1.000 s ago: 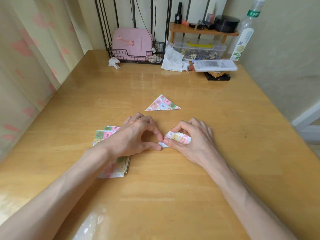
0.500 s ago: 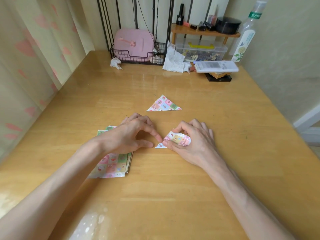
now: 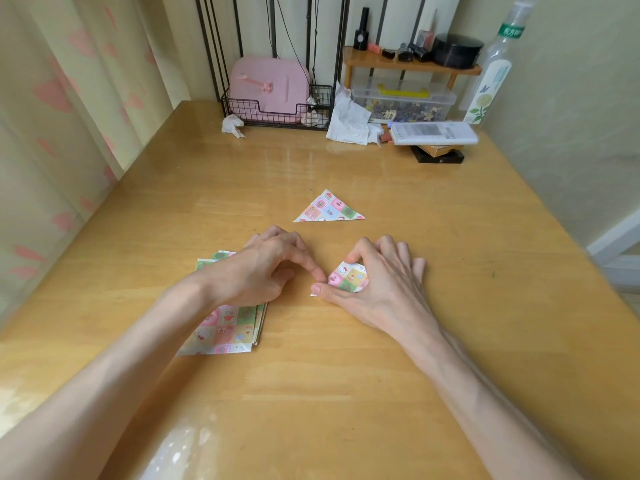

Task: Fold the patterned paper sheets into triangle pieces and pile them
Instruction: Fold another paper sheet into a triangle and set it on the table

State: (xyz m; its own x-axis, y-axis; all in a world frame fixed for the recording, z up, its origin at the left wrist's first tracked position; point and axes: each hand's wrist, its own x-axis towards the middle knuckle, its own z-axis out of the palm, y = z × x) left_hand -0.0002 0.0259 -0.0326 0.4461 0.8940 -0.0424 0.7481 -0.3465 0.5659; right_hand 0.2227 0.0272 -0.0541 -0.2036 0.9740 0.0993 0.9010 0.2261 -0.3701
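Head view: the person is partway through folding one patterned sheet (image 3: 349,278) at the middle of the wooden counter (image 3: 346,375). The right hand (image 3: 377,282) has it pinched, thumb pressing its near-left corner flat and fingers (image 3: 360,249) curled over its far edge. The left hand (image 3: 266,271) is loosely curled and holds nothing; its index tip sits just beside that corner, whether touching the paper I cannot tell.

One finished triangle piece (image 3: 329,208) lies alone just beyond the hands. The stack of unfolded sheets (image 3: 225,329) sits near-left, partly under the left forearm.

Judging by this, the crease is being set. The next move likely calls for pressing the fold flat with edges aligned, then laying the piece on the triangle to start the pile.

At the far edge, a black wire basket (image 3: 277,110) holds a pink case (image 3: 268,86). To its right, a clear plastic box (image 3: 403,102) under a small wooden shelf (image 3: 408,65) holds small mixed items too small to name.
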